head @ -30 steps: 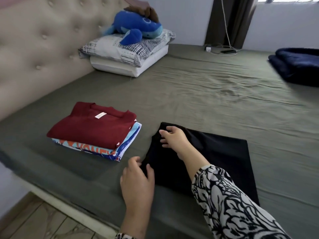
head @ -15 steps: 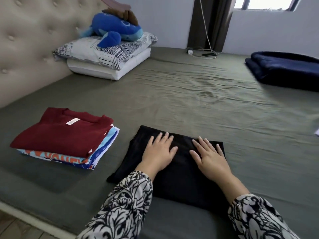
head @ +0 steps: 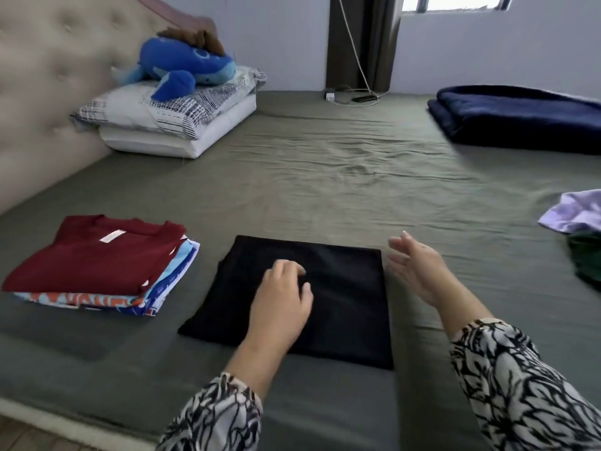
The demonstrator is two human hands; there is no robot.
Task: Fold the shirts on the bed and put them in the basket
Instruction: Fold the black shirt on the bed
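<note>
- Head view: the black shirt (head: 292, 297) lies folded into a flat rectangle on the bed (head: 325, 177), near the front edge.
- The left hand (head: 281, 297) is over the middle of the black shirt, fingers loosely curled and gripping nothing; whether it touches the cloth cannot be told.
- The right hand (head: 416, 268) hovers just beside the shirt's right edge, fingers straight and spread, holding nothing.
- A stack (head: 97, 268) of folded shirts, a red one on top, lies to the left, apart from the black shirt.
- Unfolded clothes (head: 579, 222), lilac and dark green, lie at the right edge of the frame.
- No basket is in view.
- Handling judgement: the shirt is light, soft and limp. It will likely sag and unfold if lifted by one corner.
- Recommended hold: slide both hands flat under opposite sides, or pinch all layers together at the two short edges, and carry it level.
</note>
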